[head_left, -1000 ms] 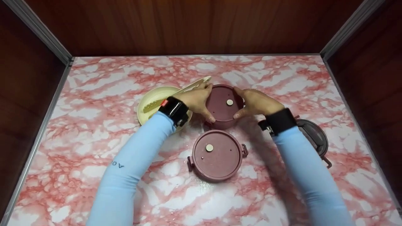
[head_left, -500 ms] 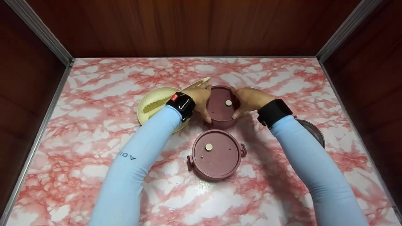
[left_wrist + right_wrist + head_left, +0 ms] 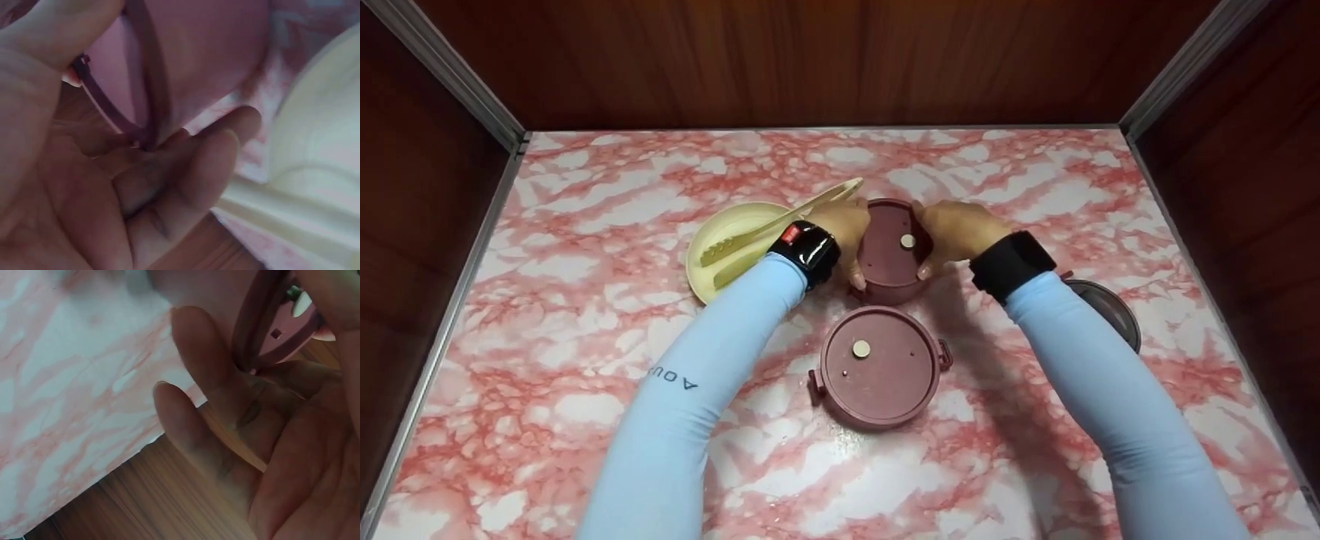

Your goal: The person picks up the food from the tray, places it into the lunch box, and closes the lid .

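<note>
A mauve pot (image 3: 891,295) with a flat lid (image 3: 883,247) and a pale round knob stands at the middle of the table. My left hand (image 3: 842,229) grips the lid's left edge, its thumb at the front. On the other side my right hand (image 3: 956,227) holds the right edge the same way. Both wrist views show the rim between thumb and fingers, with outer fingers partly extended beside the pot wall. Right in front is a second lidded mauve pot (image 3: 877,367) with side handles, touched by neither hand.
Left of the hands lies a pale yellow pan (image 3: 706,236). A slotted utensil (image 3: 727,246) leans in it, its handle reaching behind my left hand; another yellow utensil head (image 3: 739,268) is beside it. A dark round lidded vessel (image 3: 1114,313) is partly hidden by my right sleeve.
Both hands have drawn slightly closer around the far pot's lid, the left wrist moving right and the right wrist moving left. The pots have stayed in place.
</note>
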Tool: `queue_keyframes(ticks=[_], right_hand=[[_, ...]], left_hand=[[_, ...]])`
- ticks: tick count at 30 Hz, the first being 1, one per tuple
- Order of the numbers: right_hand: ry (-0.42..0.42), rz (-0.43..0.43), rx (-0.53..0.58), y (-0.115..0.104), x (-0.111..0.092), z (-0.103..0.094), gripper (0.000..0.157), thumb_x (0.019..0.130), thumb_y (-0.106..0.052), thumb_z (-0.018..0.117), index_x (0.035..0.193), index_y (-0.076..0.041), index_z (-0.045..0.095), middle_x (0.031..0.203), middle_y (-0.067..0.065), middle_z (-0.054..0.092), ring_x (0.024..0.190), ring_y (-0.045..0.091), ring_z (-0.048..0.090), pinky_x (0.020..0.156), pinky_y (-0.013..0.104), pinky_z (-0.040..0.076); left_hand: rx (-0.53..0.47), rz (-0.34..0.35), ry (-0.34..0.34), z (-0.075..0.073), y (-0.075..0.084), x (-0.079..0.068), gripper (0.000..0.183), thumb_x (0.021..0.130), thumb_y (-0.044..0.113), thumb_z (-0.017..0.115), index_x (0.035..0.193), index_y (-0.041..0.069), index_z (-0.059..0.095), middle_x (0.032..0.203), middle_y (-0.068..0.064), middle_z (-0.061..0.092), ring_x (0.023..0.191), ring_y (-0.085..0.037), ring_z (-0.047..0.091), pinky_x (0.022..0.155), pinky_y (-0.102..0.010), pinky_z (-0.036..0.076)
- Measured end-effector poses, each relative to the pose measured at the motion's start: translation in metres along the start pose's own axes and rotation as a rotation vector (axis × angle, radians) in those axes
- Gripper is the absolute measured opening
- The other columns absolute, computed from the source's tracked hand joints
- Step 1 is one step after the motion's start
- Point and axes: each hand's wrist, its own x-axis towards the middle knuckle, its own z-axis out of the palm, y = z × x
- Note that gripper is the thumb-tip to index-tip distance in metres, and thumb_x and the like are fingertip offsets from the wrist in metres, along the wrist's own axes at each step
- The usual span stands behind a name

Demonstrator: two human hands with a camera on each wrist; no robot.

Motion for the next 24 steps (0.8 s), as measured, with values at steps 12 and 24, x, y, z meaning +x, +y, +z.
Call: queue_keyframes(ticks=[12,24], right_hand=[[0.000,-0.077,0.011,0.021,-0.002,0.001,0.117,0.069,-0.047,0.089,0.154,0.002,0.026,0.132,0.024,0.047,0.115,0.035,0.054,0.097,0.048,0.047],[-0.097,-0.053,0.020,-0.002,0.006,-0.007,0.129,0.067,-0.047,0.090,0.158,-0.003,0.011,0.162,0.019,0.016,0.140,0.038,0.033,0.111,0.045,0.037]], left_hand=[[-0.149,-0.032,-0.118,-0.001,-0.008,0.009,0.145,0.059,0.058,0.090,0.159,0.009,-0.002,0.165,-0.013,-0.004,0.149,-0.029,0.008,0.120,-0.037,0.017],[0.095,0.017,-0.128,-0.014,0.009,0.010,0.139,0.060,0.068,0.084,0.157,0.000,0.011,0.159,-0.018,0.026,0.148,-0.029,0.017,0.120,-0.041,0.018]])
